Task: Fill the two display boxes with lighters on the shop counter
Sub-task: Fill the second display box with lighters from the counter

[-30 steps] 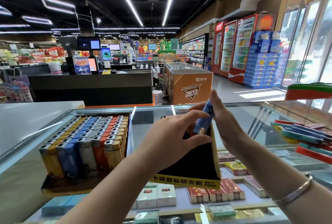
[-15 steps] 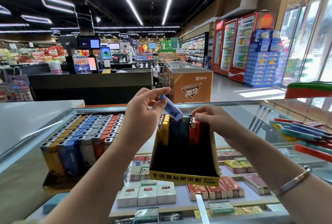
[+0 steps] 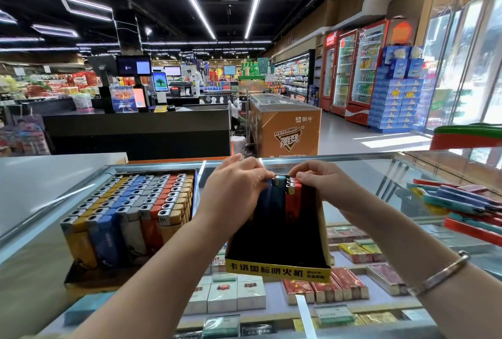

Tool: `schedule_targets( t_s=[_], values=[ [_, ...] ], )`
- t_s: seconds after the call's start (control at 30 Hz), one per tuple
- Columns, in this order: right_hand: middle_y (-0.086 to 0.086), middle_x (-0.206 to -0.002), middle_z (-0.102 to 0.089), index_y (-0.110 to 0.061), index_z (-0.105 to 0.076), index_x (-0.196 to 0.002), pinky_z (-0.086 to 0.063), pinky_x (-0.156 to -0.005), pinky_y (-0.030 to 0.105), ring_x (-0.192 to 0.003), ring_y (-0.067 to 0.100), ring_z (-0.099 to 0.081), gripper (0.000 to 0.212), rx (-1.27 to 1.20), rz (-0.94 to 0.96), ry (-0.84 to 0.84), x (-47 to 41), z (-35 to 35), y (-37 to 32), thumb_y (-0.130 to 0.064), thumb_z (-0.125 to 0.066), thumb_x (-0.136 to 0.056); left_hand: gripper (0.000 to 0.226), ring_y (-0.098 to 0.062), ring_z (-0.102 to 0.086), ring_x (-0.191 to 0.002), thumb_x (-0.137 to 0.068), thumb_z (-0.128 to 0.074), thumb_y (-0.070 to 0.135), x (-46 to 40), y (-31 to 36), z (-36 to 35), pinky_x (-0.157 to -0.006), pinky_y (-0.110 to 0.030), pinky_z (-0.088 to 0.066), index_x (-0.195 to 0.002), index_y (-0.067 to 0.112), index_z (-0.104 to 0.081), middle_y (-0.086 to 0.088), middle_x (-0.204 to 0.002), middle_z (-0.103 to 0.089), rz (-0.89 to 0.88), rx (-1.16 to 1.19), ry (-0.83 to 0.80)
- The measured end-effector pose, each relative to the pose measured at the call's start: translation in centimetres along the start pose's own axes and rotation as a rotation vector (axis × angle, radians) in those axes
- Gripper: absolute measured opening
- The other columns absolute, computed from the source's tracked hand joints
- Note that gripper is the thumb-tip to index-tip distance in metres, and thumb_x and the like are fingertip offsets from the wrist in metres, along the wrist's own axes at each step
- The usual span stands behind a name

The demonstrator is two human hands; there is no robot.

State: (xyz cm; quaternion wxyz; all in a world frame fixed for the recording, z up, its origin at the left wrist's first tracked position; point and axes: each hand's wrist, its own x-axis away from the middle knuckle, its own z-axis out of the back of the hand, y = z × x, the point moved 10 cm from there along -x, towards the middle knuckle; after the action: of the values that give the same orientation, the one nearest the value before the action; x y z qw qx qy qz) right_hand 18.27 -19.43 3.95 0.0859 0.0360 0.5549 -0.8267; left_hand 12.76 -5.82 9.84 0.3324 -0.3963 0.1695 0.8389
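Observation:
Two display boxes stand on the glass counter (image 3: 380, 175). The left box (image 3: 81, 276) is packed with several rows of yellow, blue, grey and orange lighters (image 3: 130, 213). The right box (image 3: 279, 268), black with a yellow front strip, holds only a back row of blue, teal and orange lighters (image 3: 282, 197). My left hand (image 3: 236, 189) pinches a dark blue lighter (image 3: 267, 189) at the left of that row. My right hand (image 3: 323, 181) has its fingertips curled onto the tops of the orange lighters.
A pile of loose lighters (image 3: 461, 203) lies at the counter's right. Cigarette packs (image 3: 231, 295) fill the case under the glass. Beyond the counter stand a checkout desk (image 3: 135, 132), an orange freezer (image 3: 285, 132) and drink fridges (image 3: 353, 72).
My left hand has brought the blue lighter down from above the box into the back row. My right hand stays on the row's orange lighters.

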Motion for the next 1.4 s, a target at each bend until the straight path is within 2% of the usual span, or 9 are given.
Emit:
schedule_targets(
  t_s=[0.3,0.43,0.53,0.67,0.8,0.9,1.03,1.17,1.4],
  values=[
    [0.004,-0.081,-0.060,-0.017,-0.062,-0.086,-0.043,-0.047,0.009,-0.069,0.009,-0.056,0.029,-0.020,0.022,0.003,-0.2,0.1,0.1,-0.005,-0.039,-0.097,0.019,-0.006,-0.049,-0.103,-0.085,-0.064,0.021,0.6,-3.1,-2.3,-0.082,-0.024,-0.044,-0.103,0.025,-0.068,0.014,-0.111,-0.059,0.235,0.153,-0.162],
    [0.003,-0.081,-0.062,-0.019,-0.064,-0.084,-0.045,-0.053,0.011,-0.071,0.009,-0.057,0.032,-0.032,0.039,0.032,-0.5,0.5,0.3,-0.004,-0.039,-0.097,0.042,-0.002,-0.048,-0.101,-0.081,-0.067,0.020,2.0,-4.2,-4.9,-0.076,-0.013,-0.040,-0.116,0.039,-0.052,0.022,-0.108,-0.048,0.386,0.433,-0.362],
    [0.004,-0.081,-0.063,-0.016,-0.065,-0.081,-0.048,-0.055,0.013,-0.070,0.010,-0.058,0.033,-0.063,0.035,0.098,-0.8,1.7,0.8,-0.001,-0.039,-0.096,0.061,-0.007,-0.047,-0.110,-0.078,-0.071,0.019,2.4,-4.4,-5.4,-0.086,-0.020,-0.043,-0.130,0.033,-0.041,0.016,-0.115,-0.047,0.457,0.552,-0.325],
    [0.010,-0.085,-0.062,-0.013,-0.064,-0.076,-0.049,-0.060,0.019,-0.069,0.014,-0.056,0.034,-0.082,0.029,0.187,-1.0,3.1,1.1,0.003,-0.040,-0.094,0.077,-0.008,-0.049,-0.106,-0.076,-0.074,0.011,3.1,-3.7,-7.4,-0.074,-0.012,-0.041,-0.137,0.023,-0.027,0.013,-0.108,-0.047,0.568,0.775,-0.387],
    [0.013,-0.088,-0.063,-0.014,-0.064,-0.074,-0.052,-0.070,0.029,-0.073,0.018,-0.057,0.034,-0.017,0.054,0.228,-0.9,3.5,0.8,0.003,-0.041,-0.093,0.046,-0.004,-0.056,-0.092,-0.076,-0.070,0.005,3.2,-3.3,-8.2,-0.075,-0.016,-0.047,-0.106,0.031,-0.045,0.008,-0.099,-0.057,0.572,0.874,-0.377],
    [0.014,-0.086,-0.065,-0.017,-0.066,-0.077,-0.051,-0.075,0.036,-0.078,0.023,-0.059,0.028,0.151,0.090,0.297,-0.3,4.4,0.3,-0.002,-0.046,-0.091,0.043,-0.014,-0.059,-0.093,-0.078,-0.067,0.004,3.1,-3.0,-8.5,-0.082,-0.029,-0.051,-0.094,0.037,-0.045,0.000,-0.099,-0.059,0.574,0.890,-0.333],
    [0.001,-0.073,-0.060,-0.018,-0.063,-0.083,-0.043,-0.064,0.027,-0.071,0.018,-0.056,0.016,0.322,0.130,0.449,1.8,7.6,0.0,-0.008,-0.051,-0.089,0.046,-0.013,-0.061,-0.092,-0.079,-0.065,0.003,3.1,-1.8,-9.0,-0.079,-0.028,-0.053,-0.091,0.041,-0.043,0.000,-0.099,-0.060,0.553,0.938,-0.322],
    [0.008,-0.090,-0.062,-0.008,-0.062,-0.095,-0.046,-0.077,0.035,-0.085,0.025,-0.056,0.015,0.659,0.025,0.547,4.2,12.4,0.9,-0.008,-0.049,-0.088,0.052,-0.013,-0.063,-0.090,-0.078,-0.061,-0.003,3.2,-1.1,-9.4,-0.068,-0.020,-0.053,-0.096,0.043,-0.042,-0.003,-0.098,-0.060,0.549,0.972,-0.319],
    [0.002,-0.090,-0.053,-0.014,-0.055,-0.105,-0.045,-0.074,0.033,-0.082,0.020,-0.051,0.017,1.386,-0.560,0.219,8.8,17.7,6.9,-0.018,-0.047,-0.091,0.066,-0.020,-0.058,-0.102,-0.078,-0.056,-0.007,3.7,0.4,-10.8,-0.075,-0.025,-0.052,-0.098,0.050,-0.028,0.003,-0.105,-0.053,0.578,1.108,-0.374]
  ],
)
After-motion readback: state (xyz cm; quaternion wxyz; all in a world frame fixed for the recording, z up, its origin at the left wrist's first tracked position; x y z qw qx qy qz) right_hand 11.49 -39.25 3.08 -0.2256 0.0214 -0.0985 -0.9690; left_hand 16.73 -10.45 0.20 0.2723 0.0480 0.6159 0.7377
